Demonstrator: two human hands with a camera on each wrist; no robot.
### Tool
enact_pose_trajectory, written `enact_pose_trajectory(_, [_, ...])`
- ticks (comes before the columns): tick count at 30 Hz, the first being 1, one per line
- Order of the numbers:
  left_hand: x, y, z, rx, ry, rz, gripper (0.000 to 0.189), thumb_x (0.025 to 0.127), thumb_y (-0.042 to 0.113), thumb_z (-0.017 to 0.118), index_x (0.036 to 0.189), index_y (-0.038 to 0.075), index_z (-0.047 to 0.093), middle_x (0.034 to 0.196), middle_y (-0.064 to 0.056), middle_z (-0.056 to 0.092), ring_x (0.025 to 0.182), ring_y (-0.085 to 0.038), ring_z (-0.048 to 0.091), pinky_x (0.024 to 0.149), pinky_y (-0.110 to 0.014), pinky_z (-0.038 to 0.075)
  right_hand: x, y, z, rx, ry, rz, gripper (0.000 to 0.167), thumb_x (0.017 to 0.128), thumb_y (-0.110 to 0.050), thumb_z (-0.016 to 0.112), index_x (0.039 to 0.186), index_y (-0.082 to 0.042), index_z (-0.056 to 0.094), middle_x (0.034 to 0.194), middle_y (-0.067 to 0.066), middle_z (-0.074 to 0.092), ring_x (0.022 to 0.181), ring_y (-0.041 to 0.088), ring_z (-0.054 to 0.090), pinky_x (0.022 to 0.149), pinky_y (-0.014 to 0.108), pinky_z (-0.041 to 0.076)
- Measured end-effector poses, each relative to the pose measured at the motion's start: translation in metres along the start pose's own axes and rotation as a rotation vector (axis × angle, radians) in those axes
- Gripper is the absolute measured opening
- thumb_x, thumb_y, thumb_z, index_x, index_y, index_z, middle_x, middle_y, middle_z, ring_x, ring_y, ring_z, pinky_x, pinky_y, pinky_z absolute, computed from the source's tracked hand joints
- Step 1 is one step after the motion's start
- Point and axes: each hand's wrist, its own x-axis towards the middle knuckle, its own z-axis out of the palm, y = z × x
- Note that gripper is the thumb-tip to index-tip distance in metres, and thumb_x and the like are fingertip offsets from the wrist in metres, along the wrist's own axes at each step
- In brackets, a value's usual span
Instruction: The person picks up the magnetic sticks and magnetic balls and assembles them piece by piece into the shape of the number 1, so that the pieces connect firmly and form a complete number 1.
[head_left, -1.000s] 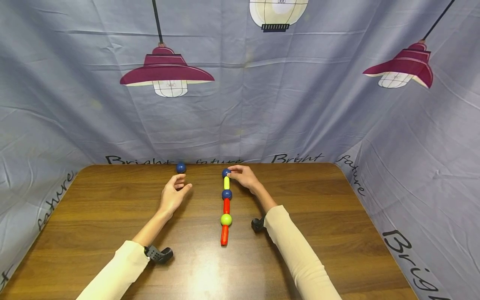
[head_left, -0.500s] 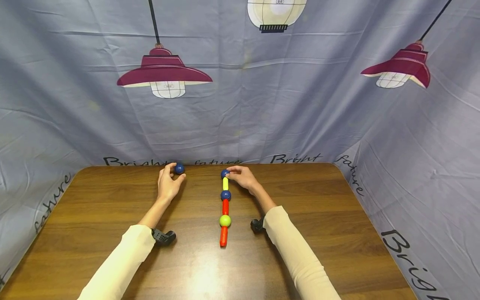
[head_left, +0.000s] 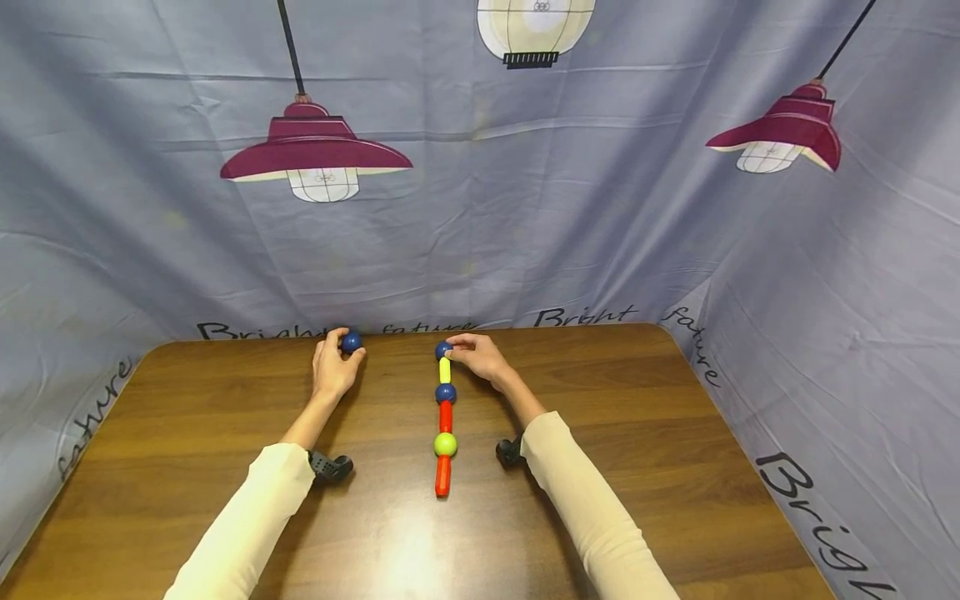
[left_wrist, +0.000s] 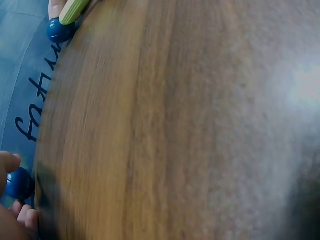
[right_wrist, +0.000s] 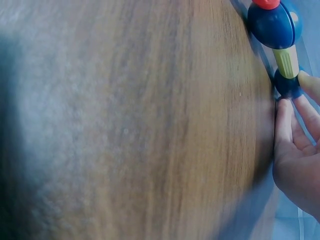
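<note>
A straight chain of balls and rods lies lengthwise at the middle of the table. From its far end come a blue ball (head_left: 442, 351), a yellow rod (head_left: 446, 372), another blue ball (head_left: 446, 393), a red rod (head_left: 446, 417), a lime-green ball (head_left: 445, 445) and a second red rod (head_left: 443, 477). My right hand (head_left: 482, 357) pinches the far blue ball between thumb and fingers. To the left, at the table's back edge, my left hand (head_left: 334, 368) grips a loose blue ball (head_left: 351, 342), its fingers and thumb on opposite sides of it.
The wooden table (head_left: 645, 467) has a bright glare near its front. Behind and beside it hangs a grey-blue curtain (head_left: 465, 233) printed with lamps and lettering. Each wrist wears a black device, the left one (head_left: 330, 467) and the right one (head_left: 508, 452).
My left hand has moved away from me to the back edge and closed its fingers round the loose blue ball. The right hand stays on the chain's far ball. The head view has shifted slightly.
</note>
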Motion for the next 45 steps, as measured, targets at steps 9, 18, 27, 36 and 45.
enact_pose_trajectory(9, [-0.002,0.002,-0.001,0.048,-0.013,-0.015,0.046,0.101,0.013,0.057,0.145,0.004,0.043,0.13,-0.025,0.046,0.118,-0.04,0.047,0.096,-0.055,0.042,0.0,0.001,0.001,0.003,0.007,-0.011,0.032,0.094,-0.018,0.072,0.124,-0.007,0.069,0.118,0.009,0.068,0.113,0.024,0.061,0.093,0.035,0.051])
enact_pose_trajectory(18, [-0.005,-0.002,0.001,0.039,0.005,0.002,0.044,0.1,0.012,0.06,0.141,0.002,0.046,0.132,-0.025,0.048,0.119,-0.04,0.052,0.096,-0.054,0.044,0.0,0.001,-0.001,-0.007,-0.001,-0.003,0.033,0.094,-0.019,0.072,0.125,-0.008,0.069,0.122,0.01,0.066,0.117,0.025,0.059,0.096,0.036,0.05])
enact_pose_trajectory(27, [-0.017,-0.005,0.0,-0.029,0.01,0.038,0.043,0.098,0.008,0.063,0.137,-0.001,0.049,0.126,-0.025,0.052,0.115,-0.039,0.053,0.098,-0.05,0.045,0.001,0.001,-0.001,-0.01,-0.004,0.012,0.033,0.094,-0.02,0.071,0.125,-0.009,0.068,0.124,0.011,0.065,0.118,0.026,0.058,0.099,0.039,0.048])
enact_pose_trajectory(36, [-0.034,-0.002,-0.003,-0.096,-0.012,0.003,0.04,0.097,0.01,0.064,0.134,0.0,0.052,0.123,-0.024,0.055,0.113,-0.038,0.054,0.097,-0.049,0.047,0.0,0.001,0.0,-0.011,0.0,0.016,0.033,0.094,-0.02,0.071,0.125,-0.009,0.068,0.123,0.01,0.065,0.118,0.027,0.058,0.099,0.04,0.048])
enact_pose_trajectory(45, [-0.055,0.005,-0.004,-0.135,-0.089,0.02,0.04,0.097,0.009,0.066,0.134,0.0,0.052,0.124,-0.022,0.057,0.112,-0.036,0.055,0.097,-0.046,0.048,0.001,0.001,0.001,0.001,0.002,-0.005,0.035,0.093,-0.019,0.072,0.126,-0.006,0.068,0.12,0.011,0.067,0.115,0.026,0.06,0.097,0.038,0.049])
